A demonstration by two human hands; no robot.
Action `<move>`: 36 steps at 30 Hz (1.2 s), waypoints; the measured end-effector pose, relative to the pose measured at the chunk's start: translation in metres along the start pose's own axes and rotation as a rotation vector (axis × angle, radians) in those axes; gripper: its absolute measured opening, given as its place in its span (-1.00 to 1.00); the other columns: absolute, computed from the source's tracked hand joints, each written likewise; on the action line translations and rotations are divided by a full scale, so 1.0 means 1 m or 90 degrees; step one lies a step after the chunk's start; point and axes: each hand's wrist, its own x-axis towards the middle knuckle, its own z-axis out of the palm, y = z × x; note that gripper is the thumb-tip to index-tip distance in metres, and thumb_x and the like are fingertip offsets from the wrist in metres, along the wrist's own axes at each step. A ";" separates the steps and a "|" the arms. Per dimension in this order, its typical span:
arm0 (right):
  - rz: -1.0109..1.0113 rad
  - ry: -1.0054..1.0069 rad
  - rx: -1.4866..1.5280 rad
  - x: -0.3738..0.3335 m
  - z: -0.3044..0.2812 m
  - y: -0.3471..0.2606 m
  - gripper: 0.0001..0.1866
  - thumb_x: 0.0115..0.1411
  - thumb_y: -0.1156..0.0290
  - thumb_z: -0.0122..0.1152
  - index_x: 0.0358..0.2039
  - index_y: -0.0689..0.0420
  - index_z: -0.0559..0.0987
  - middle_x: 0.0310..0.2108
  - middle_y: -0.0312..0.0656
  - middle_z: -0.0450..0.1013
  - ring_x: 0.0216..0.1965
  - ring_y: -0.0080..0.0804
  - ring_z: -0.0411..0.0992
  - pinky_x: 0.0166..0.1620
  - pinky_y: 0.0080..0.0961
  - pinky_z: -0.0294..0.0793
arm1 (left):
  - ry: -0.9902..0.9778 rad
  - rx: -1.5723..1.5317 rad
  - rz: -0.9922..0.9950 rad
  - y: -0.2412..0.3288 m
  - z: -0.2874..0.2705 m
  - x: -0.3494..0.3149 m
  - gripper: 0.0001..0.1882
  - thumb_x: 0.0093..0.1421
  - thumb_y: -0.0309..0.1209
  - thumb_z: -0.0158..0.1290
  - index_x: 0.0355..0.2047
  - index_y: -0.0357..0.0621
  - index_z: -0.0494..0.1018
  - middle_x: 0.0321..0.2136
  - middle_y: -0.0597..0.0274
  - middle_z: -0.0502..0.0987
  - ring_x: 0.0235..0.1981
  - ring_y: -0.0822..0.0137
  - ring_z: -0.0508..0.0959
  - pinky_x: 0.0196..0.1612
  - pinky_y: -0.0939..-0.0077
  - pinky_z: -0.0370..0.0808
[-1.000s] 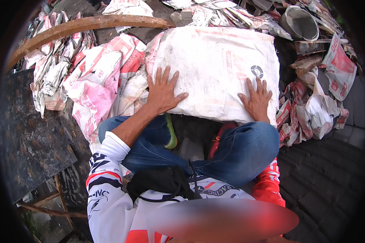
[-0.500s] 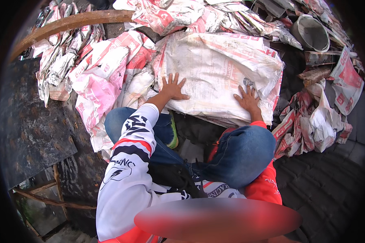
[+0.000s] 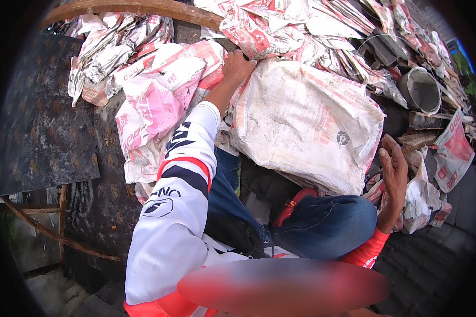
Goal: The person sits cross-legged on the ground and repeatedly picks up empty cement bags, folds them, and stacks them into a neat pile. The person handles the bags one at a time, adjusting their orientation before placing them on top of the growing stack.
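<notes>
A squared stack of flattened white paper sacks (image 3: 296, 116) with faded red print lies in front of my crossed legs. At its far left corner is my left hand (image 3: 238, 68), knuckles up, thumb stretched out toward the stack's edge and fingers bent a little apart; their tips are partly hidden. My right hand (image 3: 395, 171) is upright beside the stack's right edge, open, palm turned toward the sacks, fingers straight and thumb apart. It holds nothing. Crumpled pink and white sacks (image 3: 150, 105) lie under and beside my left forearm.
More torn sacks (image 3: 269, 31) pile up at the far side. A grey bucket (image 3: 420, 91) lies tipped at the far right, near a loose red-and-white sack (image 3: 455, 150). A curved wooden beam (image 3: 132, 7) crosses the far left. Dark metal sheets (image 3: 47, 116) cover the left.
Both hands have left the top of the stack. The left moved away from me to the far left corner; the right moved right and nearer, beside the stack. The view has shifted.
</notes>
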 end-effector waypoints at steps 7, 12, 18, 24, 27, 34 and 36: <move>-0.328 -0.088 -0.213 -0.043 0.020 -0.117 -0.45 0.10 0.37 0.37 0.08 0.28 0.45 -0.07 0.02 0.49 -0.21 -0.20 0.49 -0.15 -0.35 0.48 | 0.131 -0.035 0.141 0.027 0.039 0.057 -0.66 0.08 -0.22 0.15 -0.23 -0.20 0.56 -0.17 -0.10 0.55 -0.09 -0.08 0.55 -0.03 0.03 0.48; -0.217 0.007 -0.235 -0.017 0.035 -0.117 -0.47 0.09 0.38 0.37 0.08 0.19 0.46 -0.07 -0.05 0.46 -0.20 -0.24 0.50 -0.15 -0.37 0.49 | 0.317 -0.212 0.271 0.078 -0.048 0.094 -0.60 0.11 -0.12 0.14 -0.29 -0.26 0.57 -0.25 -0.23 0.57 -0.18 -0.21 0.57 -0.12 0.03 0.47; -0.377 0.082 -0.364 0.095 0.029 -0.105 -0.32 0.15 0.13 0.34 0.18 0.21 0.35 0.02 0.01 0.40 -0.04 -0.13 0.45 -0.04 -0.23 0.45 | 0.449 -0.285 0.416 0.103 -0.235 0.084 -0.68 0.03 -0.24 0.11 -0.43 -0.34 0.51 -0.55 -0.14 0.51 -0.49 0.12 0.50 -0.35 0.22 0.40; -0.342 0.141 -0.276 0.221 0.090 -0.112 0.28 -0.18 -0.25 0.47 0.33 0.32 0.08 0.29 0.31 0.06 0.36 0.12 0.01 0.35 -0.14 0.06 | 0.228 -0.536 0.522 0.126 -0.360 0.010 -0.85 0.21 -0.48 0.05 -0.25 -0.24 0.54 -0.50 0.47 0.45 -0.53 0.59 0.33 -0.46 0.63 0.27; -0.327 0.081 -0.146 0.248 0.111 -0.120 0.10 -0.16 -0.06 0.55 0.25 0.33 0.25 0.12 0.16 0.33 0.11 -0.11 0.35 0.19 -0.27 0.31 | 0.214 -0.493 0.361 0.105 -0.383 -0.011 -0.83 0.22 -0.46 0.05 -0.20 -0.22 0.54 -0.52 0.47 0.44 -0.55 0.59 0.32 -0.50 0.65 0.26; -0.274 0.097 0.100 0.252 0.137 -0.129 -0.54 0.11 0.17 0.41 -0.13 0.28 0.61 -0.33 -0.16 0.61 -0.39 -0.52 0.51 -0.28 -0.53 0.47 | 0.213 -0.456 0.178 0.049 -0.371 0.032 -0.93 0.22 -0.39 0.04 -0.35 -0.06 0.48 -0.48 0.40 0.44 -0.50 0.51 0.34 -0.47 0.54 0.30; -0.286 0.167 -0.042 0.249 0.123 -0.159 -0.68 0.08 0.44 0.25 -0.16 0.32 0.57 -0.35 -0.09 0.56 -0.32 -0.34 0.50 -0.24 -0.35 0.48 | 0.173 -0.583 0.169 0.054 -0.372 0.053 -0.82 0.25 -0.35 0.02 -0.21 -0.13 0.51 -0.31 0.25 0.54 -0.31 0.36 0.50 -0.23 0.38 0.47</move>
